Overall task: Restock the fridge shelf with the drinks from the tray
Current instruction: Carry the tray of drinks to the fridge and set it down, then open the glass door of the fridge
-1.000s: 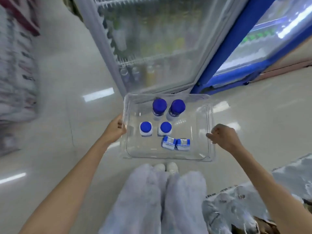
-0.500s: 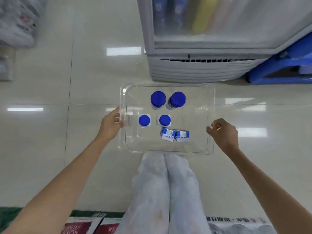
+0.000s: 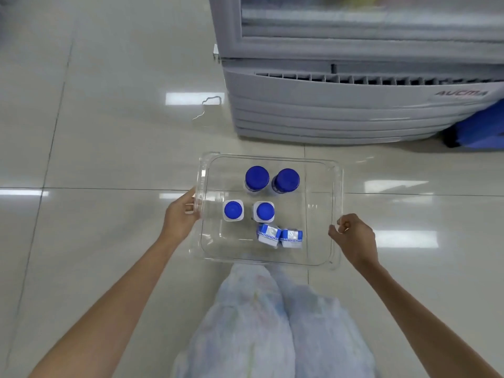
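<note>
Filling the ground everywhere is a glossy pale tiled floor [image 3: 109, 148]. Beyond the far edge of the tray stands a grey fridge [image 3: 354, 110], its louvred base and the lower part of its fogged glass door visible; its shelves cannot be made out. A blue object [image 3: 480, 129] sits beyond the tray's far right corner, beside the fridge base, too cropped to identify. On the near side of the tray: the person's legs in pale trousers [image 3: 272, 323]. Clear plastic tray [image 3: 337, 203], rectangular, held level over the floor. Left hand [image 3: 181, 215]: fingers closed over the tray's left rim, thumb on top. Right hand [image 3: 354, 236]: fingers curled shut at the tray's right rim, gripping it. Inside the tray, far row: two upright bottles with large round blue caps [image 3: 257, 177] [image 3: 287, 180], just beside each other. Middle row: two white square-shouldered bottles with smaller blue caps [image 3: 233, 210] [image 3: 264, 211], slightly apart. Near row, toward the tray's right: two small blue-and-white cartons [image 3: 268, 234] [image 3: 291, 237], touching.
</note>
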